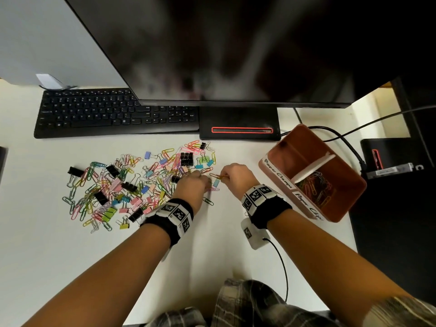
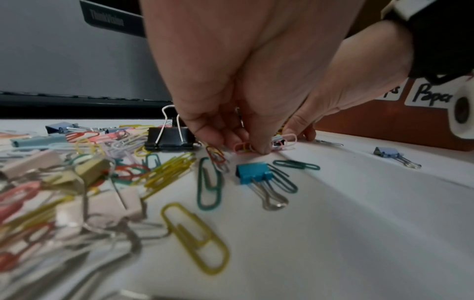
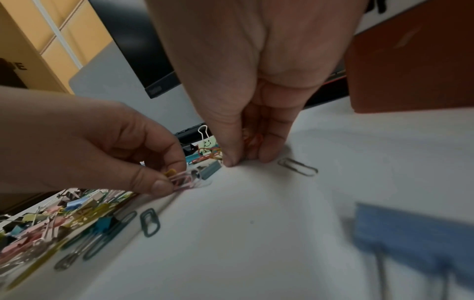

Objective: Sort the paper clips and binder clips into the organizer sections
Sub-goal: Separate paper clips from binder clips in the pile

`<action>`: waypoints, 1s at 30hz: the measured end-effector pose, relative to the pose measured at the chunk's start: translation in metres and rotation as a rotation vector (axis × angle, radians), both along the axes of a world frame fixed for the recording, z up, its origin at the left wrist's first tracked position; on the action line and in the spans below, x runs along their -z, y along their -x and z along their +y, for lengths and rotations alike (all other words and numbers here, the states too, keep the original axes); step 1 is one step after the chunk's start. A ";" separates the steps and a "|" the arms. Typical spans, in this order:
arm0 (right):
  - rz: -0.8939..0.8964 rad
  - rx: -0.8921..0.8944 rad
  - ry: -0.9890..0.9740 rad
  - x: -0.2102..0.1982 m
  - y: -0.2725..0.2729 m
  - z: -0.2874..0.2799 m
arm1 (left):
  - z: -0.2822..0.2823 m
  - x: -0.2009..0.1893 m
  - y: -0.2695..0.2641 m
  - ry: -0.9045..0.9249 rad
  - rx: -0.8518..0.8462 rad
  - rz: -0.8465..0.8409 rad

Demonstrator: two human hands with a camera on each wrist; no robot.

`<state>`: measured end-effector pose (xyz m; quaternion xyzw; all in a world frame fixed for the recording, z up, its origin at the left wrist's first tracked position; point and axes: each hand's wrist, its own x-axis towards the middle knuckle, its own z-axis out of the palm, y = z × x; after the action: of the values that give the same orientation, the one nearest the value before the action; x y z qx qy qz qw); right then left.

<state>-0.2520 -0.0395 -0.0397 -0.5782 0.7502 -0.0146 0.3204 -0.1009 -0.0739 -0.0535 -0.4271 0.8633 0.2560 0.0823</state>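
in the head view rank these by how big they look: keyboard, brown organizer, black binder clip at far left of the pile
1. keyboard
2. brown organizer
3. black binder clip
The organizer sits nearer the camera, yet the keyboard looks larger.

Coloured coated-wire paper clips [image 1: 99, 182] lie on a smooth matt white desk [image 1: 236, 232] beside a glossy brown plastic organizer [image 1: 330, 185].

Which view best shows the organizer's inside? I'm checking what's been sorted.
The head view: the organizer is seen from above, paper clips in its near section. The left wrist view shows only its labelled outer wall, the right wrist view a bare side.
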 end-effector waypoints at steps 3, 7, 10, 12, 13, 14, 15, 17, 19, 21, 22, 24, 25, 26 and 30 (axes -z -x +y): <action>-0.035 0.049 0.016 -0.007 0.003 0.010 | 0.001 -0.012 -0.005 -0.055 -0.012 0.030; -0.105 0.164 0.227 -0.043 0.017 0.041 | 0.007 -0.042 -0.001 -0.095 -0.073 0.223; -0.076 0.294 0.399 -0.080 0.044 0.082 | 0.019 -0.069 0.031 -0.113 -0.013 0.361; -0.008 0.408 0.465 -0.101 0.070 0.116 | 0.033 -0.088 0.066 -0.143 0.040 0.468; 0.026 0.459 0.466 -0.105 0.081 0.128 | 0.040 -0.095 0.082 -0.158 0.059 0.516; 0.057 0.516 0.456 -0.110 0.092 0.140 | 0.049 -0.101 0.101 -0.172 0.088 0.553; 0.080 0.570 0.441 -0.111 0.103 0.150 | 0.058 -0.106 0.120 -0.186 0.113 0.577; 0.081 0.663 0.396 -0.107 0.121 0.161 | 0.075 -0.108 0.152 -0.235 0.124 0.597; 0.060 0.720 0.357 -0.096 0.133 0.163 | 0.089 -0.104 0.177 -0.276 0.116 0.545; -0.007 0.769 0.318 -0.085 0.137 0.163 | 0.096 -0.099 0.189 -0.259 0.124 0.449; -0.027 0.770 0.317 -0.082 0.137 0.162 | 0.095 -0.099 0.189 -0.240 0.127 0.439; -0.008 0.718 0.366 -0.080 0.134 0.160 | 0.088 -0.104 0.179 -0.192 0.124 0.498; -0.001 0.698 0.402 -0.079 0.131 0.159 | 0.081 -0.105 0.170 -0.163 0.116 0.529; -0.006 0.680 0.436 -0.080 0.127 0.157 | 0.074 -0.106 0.157 -0.136 0.101 0.549; -0.032 0.474 0.639 -0.082 0.100 0.137 | 0.040 -0.086 0.090 -0.046 -0.004 0.456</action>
<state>-0.3520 0.0975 0.0427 -0.4594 0.8154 -0.3299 0.1237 -0.1907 -0.0344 0.0324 -0.3579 0.8527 0.3657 -0.1055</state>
